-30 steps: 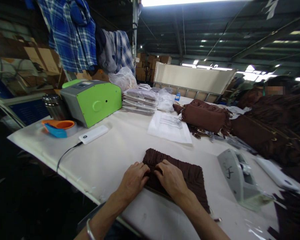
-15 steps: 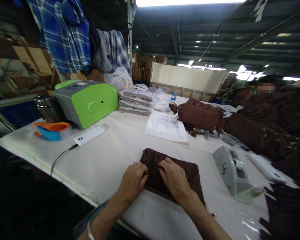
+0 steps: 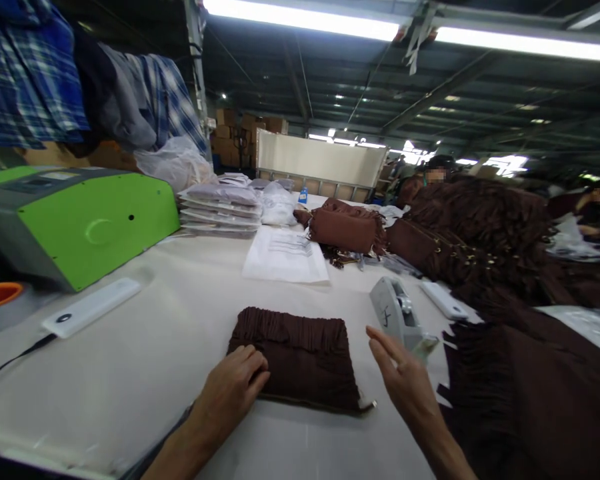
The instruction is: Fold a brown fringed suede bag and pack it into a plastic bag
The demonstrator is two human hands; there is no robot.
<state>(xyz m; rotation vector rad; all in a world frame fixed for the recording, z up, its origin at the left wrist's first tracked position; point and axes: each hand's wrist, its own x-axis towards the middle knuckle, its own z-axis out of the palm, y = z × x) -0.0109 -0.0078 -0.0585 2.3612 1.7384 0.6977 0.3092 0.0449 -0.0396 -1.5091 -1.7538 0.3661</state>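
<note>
A dark brown zip pouch (image 3: 305,367) with gathered, ruffled fabric along its far side lies flat on the white table. Its zipper runs along the near edge, and a small metal pull shows at the near right corner. Curled over the pouch's left edge are the fingers of my left hand (image 3: 237,377), pinching the fabric there. My right hand (image 3: 405,373) is off the pouch, to its right, with fingers stretched out and nothing in them. Just beyond that hand stands a grey tape dispenser (image 3: 387,310) with a handwritten mark on its side.
A green and grey machine (image 3: 115,223) stands at left, behind a white power strip-like device (image 3: 93,308). Packed flat bags (image 3: 220,210) and a printed sheet (image 3: 285,257) lie farther back. Brown fringed bags (image 3: 480,227) are heaped at right, where people are partly visible.
My right hand has let go of the pouch and moved right, its fingers now extended. My left hand stays at the pouch's left side. The view has turned to the right.
</note>
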